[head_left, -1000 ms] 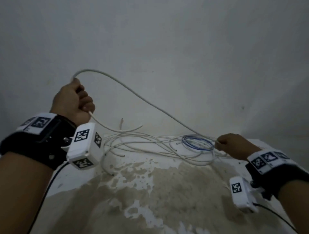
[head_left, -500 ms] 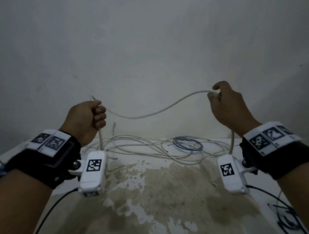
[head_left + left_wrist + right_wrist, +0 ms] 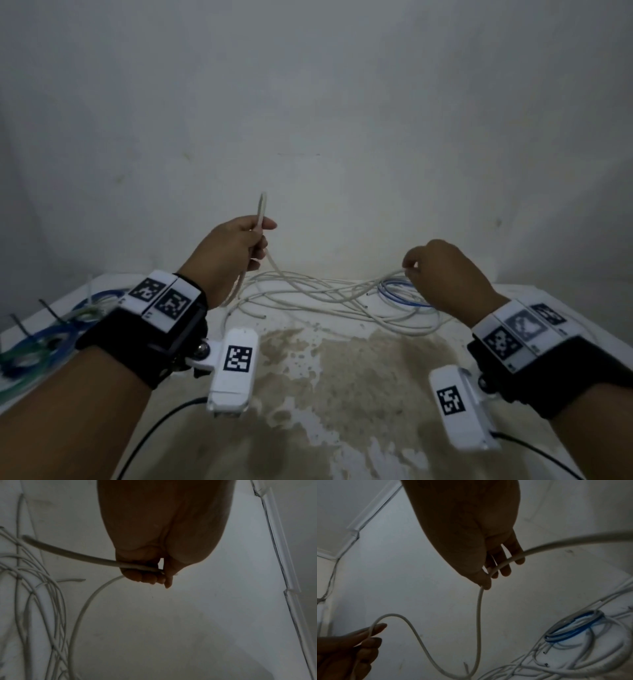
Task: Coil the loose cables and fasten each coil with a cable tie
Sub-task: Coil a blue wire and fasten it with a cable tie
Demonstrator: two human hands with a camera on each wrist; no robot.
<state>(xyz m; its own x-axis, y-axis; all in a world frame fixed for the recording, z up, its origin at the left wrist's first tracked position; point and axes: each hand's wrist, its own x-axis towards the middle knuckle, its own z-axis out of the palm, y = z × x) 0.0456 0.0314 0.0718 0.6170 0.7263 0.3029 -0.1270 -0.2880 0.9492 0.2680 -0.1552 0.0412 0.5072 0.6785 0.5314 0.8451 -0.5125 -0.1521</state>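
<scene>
A loose white cable (image 3: 279, 274) runs between both hands above the table. My left hand (image 3: 255, 241) is raised at the centre and grips it in a fist, with the cut end (image 3: 262, 205) sticking up past the thumb. In the left wrist view the fingers (image 3: 149, 577) curl round the cable (image 3: 68, 553). My right hand (image 3: 411, 270) hovers low over the pile and pinches the same cable. In the right wrist view it (image 3: 479, 608) passes between thumb and fingers (image 3: 505, 570), then loops to my left hand (image 3: 368, 635). Several more white cables (image 3: 318, 294) lie tangled on the table.
A small blue-and-white coil (image 3: 399, 294) lies in the pile by my right hand. Blue and green coils (image 3: 51, 334) with black cable ties (image 3: 48, 308) sit at the table's left edge. The stained tabletop (image 3: 342, 377) stands against a plain wall (image 3: 308, 102).
My right hand has come down from chest height to the pile at the right. My left hand has moved toward the centre, and the cable end now points up.
</scene>
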